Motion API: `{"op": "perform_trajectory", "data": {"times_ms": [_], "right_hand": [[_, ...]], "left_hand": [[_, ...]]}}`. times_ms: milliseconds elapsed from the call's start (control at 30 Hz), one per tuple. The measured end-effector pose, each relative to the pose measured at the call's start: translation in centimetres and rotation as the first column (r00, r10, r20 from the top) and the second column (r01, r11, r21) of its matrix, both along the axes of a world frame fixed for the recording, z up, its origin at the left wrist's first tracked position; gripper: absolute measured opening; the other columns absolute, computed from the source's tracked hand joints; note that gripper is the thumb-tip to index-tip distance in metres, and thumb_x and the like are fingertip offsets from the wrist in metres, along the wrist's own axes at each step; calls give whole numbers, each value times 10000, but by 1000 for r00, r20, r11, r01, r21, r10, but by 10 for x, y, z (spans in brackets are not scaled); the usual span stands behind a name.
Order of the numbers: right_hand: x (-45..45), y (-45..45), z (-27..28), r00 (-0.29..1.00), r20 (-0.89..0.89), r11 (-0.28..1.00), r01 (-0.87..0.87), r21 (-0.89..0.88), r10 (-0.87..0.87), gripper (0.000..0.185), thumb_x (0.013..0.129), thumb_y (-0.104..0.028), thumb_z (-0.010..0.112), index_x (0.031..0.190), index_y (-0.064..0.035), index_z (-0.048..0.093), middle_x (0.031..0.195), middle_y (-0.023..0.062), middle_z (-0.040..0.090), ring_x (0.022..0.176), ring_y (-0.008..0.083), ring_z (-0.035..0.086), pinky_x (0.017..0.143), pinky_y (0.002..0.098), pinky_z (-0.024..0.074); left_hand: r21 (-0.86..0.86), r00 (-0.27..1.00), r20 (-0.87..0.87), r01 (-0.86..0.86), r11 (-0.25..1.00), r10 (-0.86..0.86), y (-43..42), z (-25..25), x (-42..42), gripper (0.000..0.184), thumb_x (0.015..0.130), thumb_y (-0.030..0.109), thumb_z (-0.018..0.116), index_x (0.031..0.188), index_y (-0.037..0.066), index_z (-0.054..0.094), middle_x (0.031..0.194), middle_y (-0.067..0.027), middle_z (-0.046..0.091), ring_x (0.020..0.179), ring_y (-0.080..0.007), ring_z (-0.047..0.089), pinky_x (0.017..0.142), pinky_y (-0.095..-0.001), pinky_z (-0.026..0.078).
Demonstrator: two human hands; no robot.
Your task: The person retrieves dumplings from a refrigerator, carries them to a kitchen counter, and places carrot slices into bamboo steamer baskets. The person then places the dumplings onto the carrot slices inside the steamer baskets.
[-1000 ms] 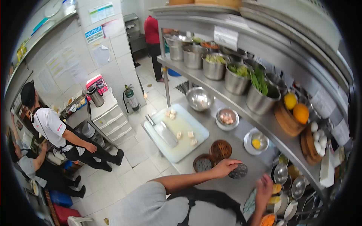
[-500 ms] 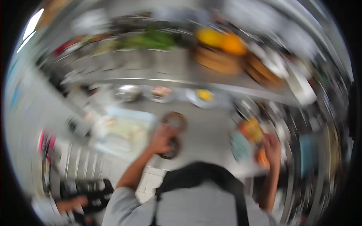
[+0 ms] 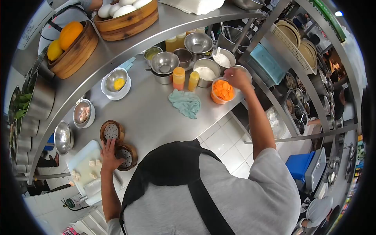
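My left hand (image 3: 111, 156), fingers spread, rests against two small bamboo steamers. The far steamer (image 3: 111, 131) and the near steamer (image 3: 125, 156) each show a pale perforated disc inside. Left of them is a whitish tray (image 3: 89, 150) with several small pale dumplings (image 3: 93, 174). My right hand (image 3: 237, 79) reaches across to the right end of the counter, fingers bunched beside a clear tub of orange carrot slices (image 3: 222, 91). It partly covers a metal bowl (image 3: 245, 73); whatever its fingertips hold is hidden.
Metal bowls with white powder (image 3: 205, 72), squeeze bottles (image 3: 193, 81) and a teal cloth (image 3: 185, 103) lie near the tub. Bowls with egg yolk (image 3: 119, 83) and pinkish pieces (image 3: 84, 113) stand under the raised shelf (image 3: 117, 55). A co-worker's arm (image 3: 94, 4) shows behind.
The view has swung to the right and sharpened. My left hand stays at the steamers. My right hand remains at the carrot tub's side, now bunched near the bowl behind it.
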State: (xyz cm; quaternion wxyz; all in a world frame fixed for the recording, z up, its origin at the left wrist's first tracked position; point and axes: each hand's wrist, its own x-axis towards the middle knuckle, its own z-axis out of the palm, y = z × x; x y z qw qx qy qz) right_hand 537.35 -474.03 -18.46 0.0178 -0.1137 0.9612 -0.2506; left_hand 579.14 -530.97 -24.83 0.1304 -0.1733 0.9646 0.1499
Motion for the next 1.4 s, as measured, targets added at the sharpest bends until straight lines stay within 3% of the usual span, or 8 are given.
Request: {"op": "perform_trajectory", "data": {"times_ms": [367,567,800,933,1100,1167,1233,1400], "right_hand": [[10,-9,-80,998,-49,955,-21,294,37,349,831,-157,683,1173,-143,755,1184,189,699,1053,384,701,922,487,572],[-11,4,-80,996,15,981,-87,175,85,221,856,-175,675,1036,-99,779,1051,175,731,970,391,713,854,493,572],[7,11,-83,939,-337,996,55,-72,-76,198,901,-184,679,988,-19,744,968,234,726,880,383,719,805,469,576],[19,15,-69,972,84,830,230,-508,-218,214,1018,-181,617,1035,19,691,932,110,718,810,160,702,710,303,552],[97,-108,1,990,5,701,-96,-707,141,76,1000,-41,608,1026,5,663,971,79,706,839,139,681,750,286,552],[142,-179,39,795,-482,718,-572,-396,368,141,894,27,683,1032,5,664,1089,165,709,956,297,711,848,355,568],[173,-228,42,610,-568,589,-768,-252,553,185,871,14,717,1051,-2,679,1128,180,700,1014,347,699,866,379,569],[211,-294,50,563,-471,403,-822,-402,679,245,876,-9,745,1115,-5,691,1127,164,700,1005,297,703,855,364,573]], "left_hand": [[119,980,-142,-126,985,142,2,8,24,885,757,289,851,1552,184,476,1676,-234,297,1592,-451,121,1223,-665,175],[221,969,-131,-176,959,208,15,10,23,722,778,293,839,1447,150,609,1640,-214,379,1582,-457,164,1244,-617,175],[233,926,-319,-131,964,203,24,17,12,595,837,216,799,1400,114,637,1564,-208,479,1536,-450,287,1224,-508,299],[494,857,-409,-79,866,312,43,21,-8,442,893,157,754,1320,64,682,1418,-196,609,1393,-369,510,1147,-424,417],[829,922,-227,14,559,313,106,47,-64,350,1099,297,533,1249,34,709,1133,-80,742,1047,-179,681,968,-330,524],[975,941,-71,-5,224,331,130,65,-88,490,1124,413,438,1301,26,679,1117,-89,733,1058,-184,684,953,-331,542],[998,901,43,-20,-57,432,145,89,-100,441,1114,369,487,1312,19,669,1126,-77,731,1038,-164,691,927,-322,550],[995,785,-72,18,94,615,118,80,-74,302,1065,244,618,1251,21,697,1106,-40,744,975,-109,697,838,-268,540]]}}
